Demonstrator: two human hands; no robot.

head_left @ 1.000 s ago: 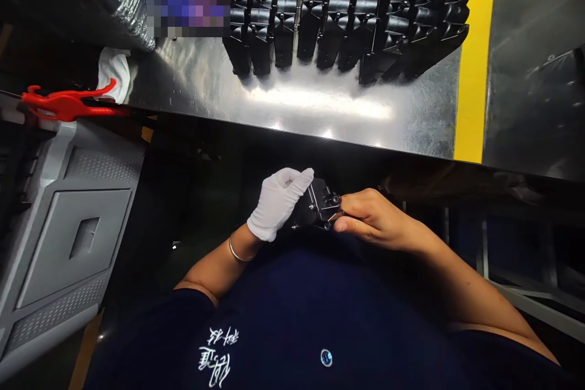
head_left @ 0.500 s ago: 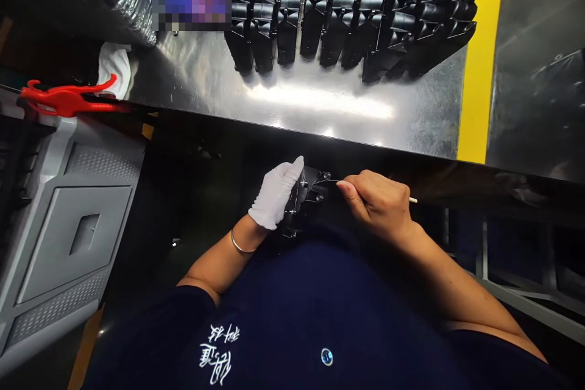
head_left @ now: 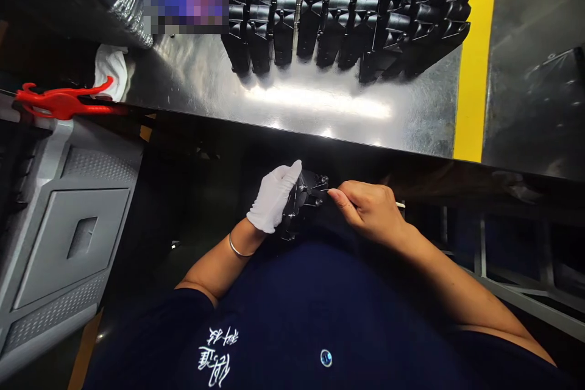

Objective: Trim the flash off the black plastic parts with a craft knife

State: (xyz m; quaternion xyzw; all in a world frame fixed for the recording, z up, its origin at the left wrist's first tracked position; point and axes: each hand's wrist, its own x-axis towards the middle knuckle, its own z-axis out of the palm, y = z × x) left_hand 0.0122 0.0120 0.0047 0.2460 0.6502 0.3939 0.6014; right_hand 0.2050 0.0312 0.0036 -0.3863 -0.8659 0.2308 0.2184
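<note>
My left hand [head_left: 273,196], in a white glove, is closed on a black moulded part [head_left: 302,200] with shiny round bosses, held just in front of my dark blue shirt. My bare right hand [head_left: 371,209] pinches a thin blade-like tool [head_left: 322,191]. Its slim tip reaches leftward to the part, among the bosses; whether it touches the surface I cannot tell. A pale handle end pokes out behind the right hand. The fingers hide most of the tool's middle, and the glove covers the left side of the part.
Rows of black moulded parts [head_left: 311,30] stand on the metal table [head_left: 192,85], beside a yellow stripe [head_left: 475,73]. At left, a red tool [head_left: 64,102] rests atop a grey plastic crate [head_left: 73,244], near a white cloth [head_left: 111,72]. Wrapped bundles [head_left: 123,6] sit at the back left.
My right hand has shifted slightly left and down, and the tool's tip lies further in among the part's bosses. The left hand keeps its grip on the part, nearly still.
</note>
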